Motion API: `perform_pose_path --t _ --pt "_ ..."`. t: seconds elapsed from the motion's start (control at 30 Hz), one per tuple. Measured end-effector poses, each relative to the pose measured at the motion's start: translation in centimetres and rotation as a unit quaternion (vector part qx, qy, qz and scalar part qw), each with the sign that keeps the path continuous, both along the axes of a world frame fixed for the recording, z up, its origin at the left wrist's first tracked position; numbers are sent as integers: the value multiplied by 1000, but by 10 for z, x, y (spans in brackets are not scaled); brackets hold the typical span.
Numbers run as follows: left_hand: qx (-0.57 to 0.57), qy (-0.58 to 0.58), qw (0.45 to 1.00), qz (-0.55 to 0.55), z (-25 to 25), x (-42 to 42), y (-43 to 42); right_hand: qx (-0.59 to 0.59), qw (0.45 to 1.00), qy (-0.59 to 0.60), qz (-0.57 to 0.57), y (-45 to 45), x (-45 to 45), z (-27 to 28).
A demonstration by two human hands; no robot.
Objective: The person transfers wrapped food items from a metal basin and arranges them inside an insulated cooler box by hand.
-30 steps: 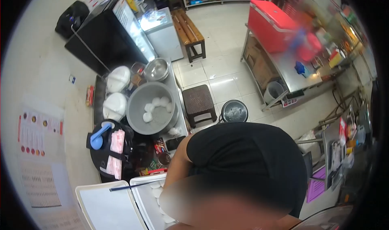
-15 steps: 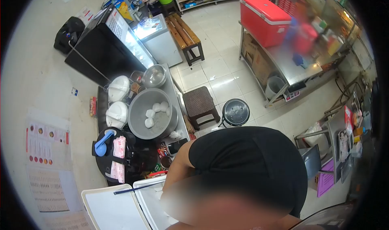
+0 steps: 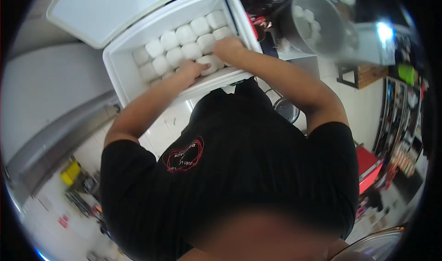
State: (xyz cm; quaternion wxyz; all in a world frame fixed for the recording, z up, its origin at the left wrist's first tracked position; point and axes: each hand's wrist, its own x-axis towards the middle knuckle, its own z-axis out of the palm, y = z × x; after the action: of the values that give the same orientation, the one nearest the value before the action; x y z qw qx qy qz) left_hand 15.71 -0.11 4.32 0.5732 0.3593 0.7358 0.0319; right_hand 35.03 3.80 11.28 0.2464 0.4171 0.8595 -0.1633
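Observation:
Rows of smooth white dough balls (image 3: pixel 189 49) fill the bottom of a white cooler box (image 3: pixel 120 72). Both my hands reach down inside it. My left hand (image 3: pixel 191 72) is at the near wall, its fingers and thumb closed against a dough ball (image 3: pixel 208 65) in the front row. Just to the right, my right hand (image 3: pixel 229 50) bends over the far side of that same ball, fingers curled and partly hidden among the lumps. The ball sits between the two hands, low among the others.
The cooler's lid (image 3: pixel 115 8) stands open on the far side. To the right, a deep grey pot (image 3: pixel 299 31) holds several more white balls. A black lidded bucket (image 3: pixel 286 110) is on the tiled floor near my right arm, and a red cooler (image 3: pixel 367 166) is farther right.
My view has swung from the room and the pot to the white cooler box. Both hands, out of sight before, now show inside it among the dough balls.

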Motion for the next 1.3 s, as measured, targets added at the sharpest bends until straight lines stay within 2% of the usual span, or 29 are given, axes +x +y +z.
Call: perform_pose_path --t 0.03,0.07,0.13,0.17,0.2,0.27,0.3,0.37,0.4,0.43,0.47,0.5,0.53,0.57,0.63,0.67,0.7,0.73,0.8,0.83,0.87,0.93,0.97,1.07,1.1,1.13,1.2,1.27,1.3 --pt "40 -12 999 5 36 9 -3 -11 1000 19 -4 2 0 6" --pt "33 -12 999 21 30 7 -5 -18 1000 19 11 5 0 2" --pt "15 60 996 -61 18 5 1 9 1000 26 -13 10 1 1" --pt "14 61 996 -57 11 4 0 -1 1000 4 -13 13 0 2" --pt "4 23 1000 -21 -1 3 -3 3 1000 3 -11 11 -3 2" --pt "-18 -48 998 48 -13 6 1 -4 994 54 -96 11 -4 2" --pt "-17 -46 998 44 -11 10 2 -2 993 56 -100 11 -5 0" --pt "0 -16 1000 -18 -4 29 0 -27 996 27 -85 11 -5 -3" --pt "68 6 978 -197 -34 16 -1 -48 992 45 -111 8 -4 4" --pt "114 23 948 -297 -46 4 6 -65 986 62 -140 3 1 17" --pt "167 46 906 -387 -58 -8 14 -58 983 121 -125 -4 13 47" --pt "159 63 912 -372 -31 3 11 -50 976 179 -110 -10 29 86" --pt "152 79 918 -357 -2 14 8 -22 928 346 -132 -22 58 114" --pt "108 96 940 -308 39 30 9 10 852 504 -144 -31 98 136" --pt "130 83 951 -266 -15 2 2 -69 795 532 -283 -21 192 154" --pt "110 60 969 -214 0 14 -2 -131 758 510 -384 -11 242 149" --pt "87 39 983 -159 18 27 -3 -116 755 434 -478 4 292 127" --pt "88 42 982 -159 28 36 1 8 775 350 -526 13 334 107" --pt "-16 84 984 -159 49 52 10 87 762 259 -587 54 432 -48" --pt "-26 130 967 -217 86 78 18 78 774 217 -589 71 451 -85" --pt "-22 134 967 -214 87 85 18 67 786 174 -590 87 470 -121" --pt "56 218 946 -233 83 86 10 66 763 137 -628 111 468 -140" --pt "75 211 957 -186 75 81 5 65 738 94 -665 123 463 -148" --pt "140 215 961 -104 105 105 -6 82 759 19 -646 137 433 -149" --pt "170 198 963 -62 109 106 -14 134 753 23 -644 140 424 -161" --pt "166 208 963 -53 112 105 -19 127 759 31 -637 144 423 -168" --pt "220 247 943 -14 124 105 -38 101 844 31 -526 140 422 -175" --pt "228 277 934 9 130 102 -50 103 861 28 -498 144 417 -180" --pt "246 258 933 47 126 95 -56 98 845 23 -526 147 413 -176"
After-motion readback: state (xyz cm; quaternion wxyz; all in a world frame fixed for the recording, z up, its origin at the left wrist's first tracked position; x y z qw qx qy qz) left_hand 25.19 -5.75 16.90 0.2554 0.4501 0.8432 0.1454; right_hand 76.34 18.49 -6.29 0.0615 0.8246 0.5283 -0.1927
